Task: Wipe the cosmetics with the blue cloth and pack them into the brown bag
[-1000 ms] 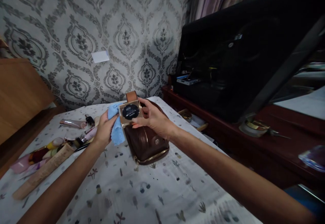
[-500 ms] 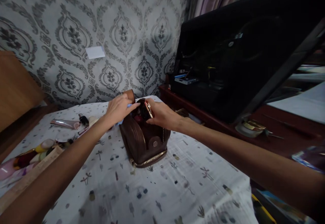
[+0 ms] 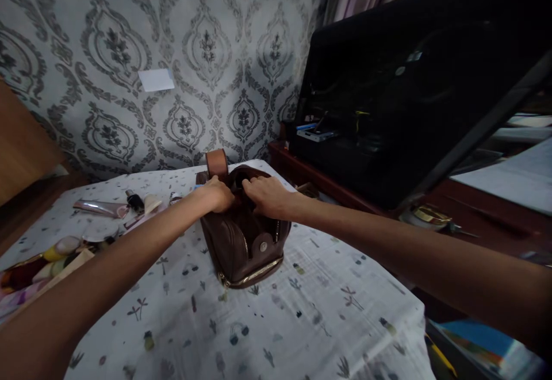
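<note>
A brown leather bag stands upright on the patterned white cloth. Its top is unzipped, and a tan strap rises at its back. My left hand dips over the bag's left rim, its fingertips hidden inside the opening. A small bit of blue shows just behind that hand. At the right side of the opening is my right hand, its fingers curled together and pointing down into the dark interior. Whatever it holds is hidden.
To the left lie a clear tube, a small black-capped bottle and several cosmetics in a pile. A large black screen stands on a dark red desk at the right. A patterned wall closes off the back.
My right hand has lowered into the bag; the gold-trimmed item seen in it is now out of sight. My left hand has moved down and right, its thumb no longer stretched out.
</note>
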The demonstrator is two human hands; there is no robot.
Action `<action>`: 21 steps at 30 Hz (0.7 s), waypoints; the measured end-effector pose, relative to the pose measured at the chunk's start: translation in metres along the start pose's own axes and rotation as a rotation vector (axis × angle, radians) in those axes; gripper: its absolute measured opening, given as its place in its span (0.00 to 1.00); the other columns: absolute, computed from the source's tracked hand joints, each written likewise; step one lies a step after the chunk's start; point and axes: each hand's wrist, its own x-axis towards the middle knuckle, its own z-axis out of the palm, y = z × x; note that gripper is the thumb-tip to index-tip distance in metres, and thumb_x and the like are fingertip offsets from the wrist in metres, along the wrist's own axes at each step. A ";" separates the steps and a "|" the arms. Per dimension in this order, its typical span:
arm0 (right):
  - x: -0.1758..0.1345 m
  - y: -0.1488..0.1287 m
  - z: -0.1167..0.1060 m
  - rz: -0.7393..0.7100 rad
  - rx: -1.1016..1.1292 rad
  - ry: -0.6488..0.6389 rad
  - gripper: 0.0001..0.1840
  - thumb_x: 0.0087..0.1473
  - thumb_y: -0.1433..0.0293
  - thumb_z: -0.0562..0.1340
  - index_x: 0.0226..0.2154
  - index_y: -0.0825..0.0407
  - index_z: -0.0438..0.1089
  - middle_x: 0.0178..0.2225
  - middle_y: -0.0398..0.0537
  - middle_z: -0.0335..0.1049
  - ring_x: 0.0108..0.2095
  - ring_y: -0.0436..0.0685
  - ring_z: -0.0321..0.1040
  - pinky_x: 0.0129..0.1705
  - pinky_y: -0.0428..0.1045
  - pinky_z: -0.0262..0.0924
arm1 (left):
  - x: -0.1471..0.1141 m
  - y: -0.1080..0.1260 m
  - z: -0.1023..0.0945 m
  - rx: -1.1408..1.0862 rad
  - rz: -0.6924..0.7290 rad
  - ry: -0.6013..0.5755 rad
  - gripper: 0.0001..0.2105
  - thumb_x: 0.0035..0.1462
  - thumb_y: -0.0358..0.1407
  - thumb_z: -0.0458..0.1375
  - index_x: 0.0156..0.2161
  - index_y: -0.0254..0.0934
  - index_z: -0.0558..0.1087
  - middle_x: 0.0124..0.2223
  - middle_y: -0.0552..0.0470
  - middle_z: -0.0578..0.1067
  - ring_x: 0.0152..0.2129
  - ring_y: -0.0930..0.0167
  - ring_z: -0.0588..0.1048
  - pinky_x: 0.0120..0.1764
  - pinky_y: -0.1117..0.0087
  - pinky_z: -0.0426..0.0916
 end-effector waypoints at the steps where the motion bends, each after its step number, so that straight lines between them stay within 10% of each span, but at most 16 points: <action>1: 0.002 0.000 0.001 0.002 -0.014 0.001 0.32 0.50 0.70 0.68 0.55 0.64 0.61 0.51 0.66 0.70 0.51 0.67 0.70 0.47 0.53 0.65 | 0.000 0.000 0.000 0.014 -0.003 -0.029 0.04 0.45 0.26 0.63 0.26 0.36 0.79 0.33 0.42 0.82 0.36 0.59 0.80 0.43 0.63 0.67; 21: 0.043 -0.009 0.019 0.059 -0.103 -0.016 0.20 0.55 0.80 0.60 0.51 0.67 0.64 0.47 0.71 0.72 0.49 0.66 0.72 0.44 0.53 0.67 | -0.013 0.006 -0.004 0.082 -0.022 -0.209 0.15 0.57 0.30 0.55 0.46 0.41 0.80 0.46 0.41 0.81 0.45 0.58 0.78 0.44 0.64 0.70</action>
